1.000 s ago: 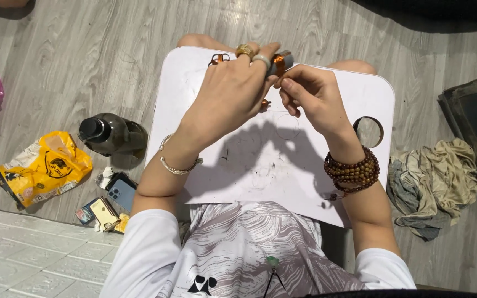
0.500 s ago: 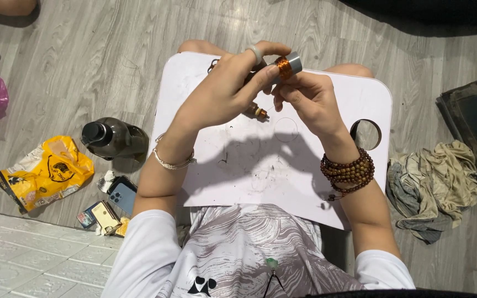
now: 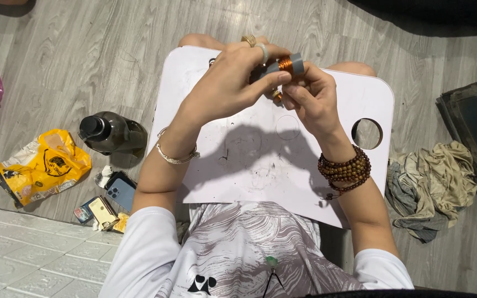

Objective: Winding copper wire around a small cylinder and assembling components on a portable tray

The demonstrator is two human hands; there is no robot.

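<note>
White lap board (image 3: 260, 160), bare mid-surface; both hands' grips, left hand (image 3: 233, 85) and right hand (image 3: 310, 99), clasp spool (image 3: 287, 65) above far edge.

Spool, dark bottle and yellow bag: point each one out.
Spool (image 3: 286, 65): head view, on its copper wire winding.
Dark bottle (image 3: 114, 133): head view, on its body.
Yellow bag (image 3: 42, 164): head view, on the bag's middle.

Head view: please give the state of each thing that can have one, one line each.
grey spool: wound with copper wire, held by both hands.
left hand: closed on the spool.
right hand: closed on the spool.
dark bottle: capped, lying on the floor.
yellow bag: crumpled, flat.
cloth: bunched up.
</note>
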